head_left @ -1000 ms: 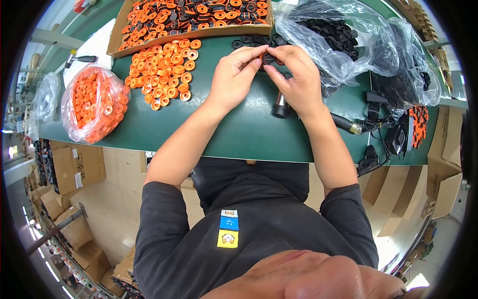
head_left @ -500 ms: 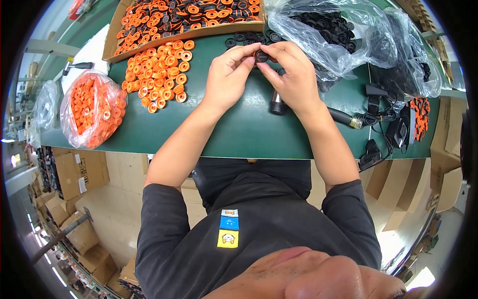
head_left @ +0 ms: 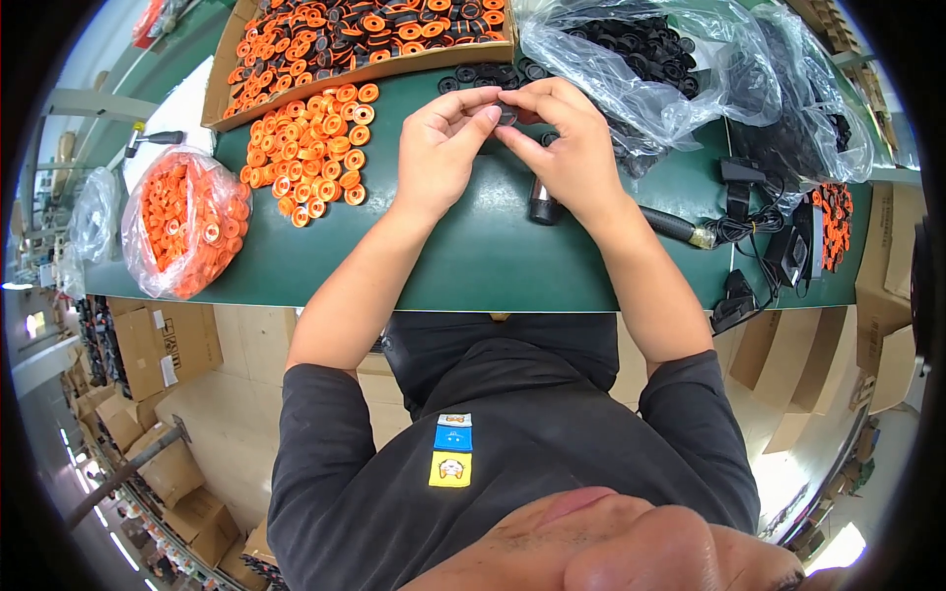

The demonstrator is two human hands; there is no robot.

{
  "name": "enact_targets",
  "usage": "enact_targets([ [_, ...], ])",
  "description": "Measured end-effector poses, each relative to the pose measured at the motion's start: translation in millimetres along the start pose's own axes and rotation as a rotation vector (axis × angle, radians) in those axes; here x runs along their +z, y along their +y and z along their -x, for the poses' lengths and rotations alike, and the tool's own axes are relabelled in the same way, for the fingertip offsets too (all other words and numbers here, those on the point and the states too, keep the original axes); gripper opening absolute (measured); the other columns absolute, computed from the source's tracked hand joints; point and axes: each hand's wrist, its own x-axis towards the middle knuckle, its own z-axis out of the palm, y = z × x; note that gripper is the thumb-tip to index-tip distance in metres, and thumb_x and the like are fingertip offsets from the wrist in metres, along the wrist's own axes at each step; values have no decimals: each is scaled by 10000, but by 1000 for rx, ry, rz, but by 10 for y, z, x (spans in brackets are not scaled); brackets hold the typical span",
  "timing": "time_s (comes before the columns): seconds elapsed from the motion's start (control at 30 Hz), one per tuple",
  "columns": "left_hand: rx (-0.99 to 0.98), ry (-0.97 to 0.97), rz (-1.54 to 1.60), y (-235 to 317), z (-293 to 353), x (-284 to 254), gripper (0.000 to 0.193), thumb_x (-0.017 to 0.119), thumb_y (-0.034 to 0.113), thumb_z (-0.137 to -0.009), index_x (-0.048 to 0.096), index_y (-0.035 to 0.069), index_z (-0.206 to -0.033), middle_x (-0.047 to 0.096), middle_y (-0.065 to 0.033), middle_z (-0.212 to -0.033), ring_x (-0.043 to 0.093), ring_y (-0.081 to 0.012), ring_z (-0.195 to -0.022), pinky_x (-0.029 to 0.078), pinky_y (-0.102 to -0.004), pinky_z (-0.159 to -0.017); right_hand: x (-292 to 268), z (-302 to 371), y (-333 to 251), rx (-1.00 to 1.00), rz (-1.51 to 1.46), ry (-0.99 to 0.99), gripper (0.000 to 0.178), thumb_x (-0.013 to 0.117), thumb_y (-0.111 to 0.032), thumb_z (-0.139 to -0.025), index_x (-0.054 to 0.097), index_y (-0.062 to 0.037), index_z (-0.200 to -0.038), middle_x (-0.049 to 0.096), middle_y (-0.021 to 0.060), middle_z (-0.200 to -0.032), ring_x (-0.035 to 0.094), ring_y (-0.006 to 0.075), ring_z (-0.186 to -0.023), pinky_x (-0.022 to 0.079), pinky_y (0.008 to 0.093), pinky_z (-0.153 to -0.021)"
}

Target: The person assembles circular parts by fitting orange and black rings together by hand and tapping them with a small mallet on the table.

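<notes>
Above the far middle of the green table, my left hand [head_left: 443, 150] and my right hand [head_left: 569, 143] meet fingertip to fingertip. Pinched between them is a small round black part [head_left: 507, 117], partly covered by my fingers. Any orange piece behind it cannot be seen. Several loose black round parts [head_left: 480, 75] lie just beyond my fingertips. To the left of my left hand spreads a pile of orange round parts [head_left: 313, 148]. A black cylindrical tool [head_left: 543, 204] lies under my right hand, and a black handle [head_left: 668, 224] sticks out past my right wrist.
A cardboard box [head_left: 365, 73] of orange-and-black parts stands at the back. A clear bag of orange parts [head_left: 187, 222] sits at left; an open plastic bag of black parts [head_left: 641, 59] lies at back right. Cables [head_left: 754, 231] and an adapter [head_left: 785, 258] are near the right edge.
Both hands have shifted slightly left with the part between them. The orange visible around the black part half a second ago no longer shows; the fingers have tilted it.
</notes>
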Motion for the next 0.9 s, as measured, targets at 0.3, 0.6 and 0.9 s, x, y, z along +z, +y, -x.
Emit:
enact_targets([
  [0.3,12,24,18,35,-3,-11,273,652,78,-961,649,-64,-1194,708,-88,-1025,664,-122,-903,551,-266,-841,36,4,123,440,-555,-32,321,767,-62,-849,688,38,-1144,676,69,-964,684,137,-895,565,271,-822],
  [0.6,386,65,-563,120,52,49,212,641,39,-927,696,-15,-1125,719,-116,-966,701,-183,-861,553,-283,-804,31,3,116,403,-448,-58,219,759,-67,-864,721,28,-1057,708,58,-951,681,116,-868,546,253,-810],
  [0.9,87,33,-283,97,28,-21,217,641,41,-929,701,-23,-1127,736,-89,-985,676,-119,-852,546,-268,-788,36,10,96,524,-585,-70,210,762,-37,-857,711,47,-1043,735,97,-930,690,121,-850,556,263,-799],
])
